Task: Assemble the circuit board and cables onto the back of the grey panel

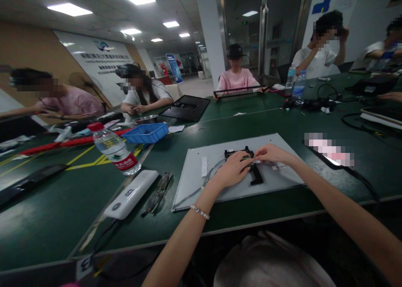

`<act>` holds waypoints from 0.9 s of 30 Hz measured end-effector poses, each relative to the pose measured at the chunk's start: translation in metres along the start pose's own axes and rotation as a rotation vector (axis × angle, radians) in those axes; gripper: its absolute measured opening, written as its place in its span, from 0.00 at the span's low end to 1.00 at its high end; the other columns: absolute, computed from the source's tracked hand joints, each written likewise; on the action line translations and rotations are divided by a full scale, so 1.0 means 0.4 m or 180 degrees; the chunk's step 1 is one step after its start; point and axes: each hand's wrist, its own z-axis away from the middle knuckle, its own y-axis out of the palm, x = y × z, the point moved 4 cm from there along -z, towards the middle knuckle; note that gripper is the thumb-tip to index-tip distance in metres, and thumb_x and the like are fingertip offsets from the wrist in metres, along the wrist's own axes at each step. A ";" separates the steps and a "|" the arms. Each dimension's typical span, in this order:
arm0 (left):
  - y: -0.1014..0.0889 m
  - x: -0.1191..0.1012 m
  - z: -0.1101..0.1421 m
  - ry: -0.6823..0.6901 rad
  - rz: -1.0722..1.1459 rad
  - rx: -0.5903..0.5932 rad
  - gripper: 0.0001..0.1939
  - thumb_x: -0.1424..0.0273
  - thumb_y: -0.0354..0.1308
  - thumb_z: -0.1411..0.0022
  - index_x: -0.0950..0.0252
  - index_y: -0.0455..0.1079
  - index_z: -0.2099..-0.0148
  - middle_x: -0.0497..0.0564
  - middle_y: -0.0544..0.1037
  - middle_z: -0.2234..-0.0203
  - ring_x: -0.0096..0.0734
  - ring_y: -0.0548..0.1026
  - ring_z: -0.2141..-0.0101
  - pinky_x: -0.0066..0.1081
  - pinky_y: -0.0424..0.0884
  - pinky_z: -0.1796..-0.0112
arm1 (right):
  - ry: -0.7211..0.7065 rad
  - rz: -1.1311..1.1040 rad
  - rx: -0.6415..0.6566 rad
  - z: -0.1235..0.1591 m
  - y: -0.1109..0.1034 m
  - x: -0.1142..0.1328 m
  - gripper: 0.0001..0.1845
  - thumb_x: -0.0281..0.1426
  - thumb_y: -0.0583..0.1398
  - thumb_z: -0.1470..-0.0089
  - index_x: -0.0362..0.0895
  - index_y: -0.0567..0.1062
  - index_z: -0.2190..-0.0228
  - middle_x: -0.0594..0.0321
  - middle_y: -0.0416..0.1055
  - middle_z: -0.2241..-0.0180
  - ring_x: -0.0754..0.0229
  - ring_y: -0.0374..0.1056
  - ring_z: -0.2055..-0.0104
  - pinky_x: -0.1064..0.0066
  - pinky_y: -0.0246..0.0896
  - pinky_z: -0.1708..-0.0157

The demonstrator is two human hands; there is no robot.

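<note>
A flat light-grey panel (191, 169) lies on the table in front of me, with a black plastic bracket (256, 176) on its middle. My left hand (234, 169) rests palm down over the bracket, its fingers stretched out and covering much of it. Beside its fingertips, my right hand (270, 153) has thumb and fingers pinched together at the bracket's right side. A small whitish bit shows under those fingers, too small to name. Thin grey cables (209, 176) run from under my left hand to the panel's near left corner. A white strip (204, 166) sits on the panel's left part.
Left of the panel are eyeglasses (158, 195), a white power bank (132, 195) with a cable, a water bottle (116, 148) and a blue tray (146, 134). A phone (329, 153) with a cable lies to the right. Several people sit around the green table (251, 119).
</note>
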 end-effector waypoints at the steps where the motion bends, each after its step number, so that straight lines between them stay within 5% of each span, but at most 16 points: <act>1: 0.003 0.001 0.000 0.0010 0.0002 0.0002 0.19 0.70 0.44 0.34 0.58 0.63 0.43 0.52 0.63 0.45 0.39 0.57 0.42 0.44 0.53 0.41 | -0.0014 0.0003 0.0007 0.000 0.000 0.000 0.15 0.36 0.59 0.51 0.38 0.78 0.65 0.57 0.76 0.69 0.62 0.69 0.70 0.73 0.63 0.68; 27: 0.010 0.000 0.002 0.0164 -0.0383 -0.0083 0.21 0.72 0.50 0.38 0.60 0.61 0.42 0.54 0.64 0.46 0.40 0.58 0.43 0.42 0.55 0.42 | -0.0082 0.0007 0.0004 -0.003 -0.007 -0.015 0.12 0.29 0.60 0.57 0.40 0.78 0.67 0.57 0.77 0.68 0.58 0.72 0.66 0.70 0.65 0.62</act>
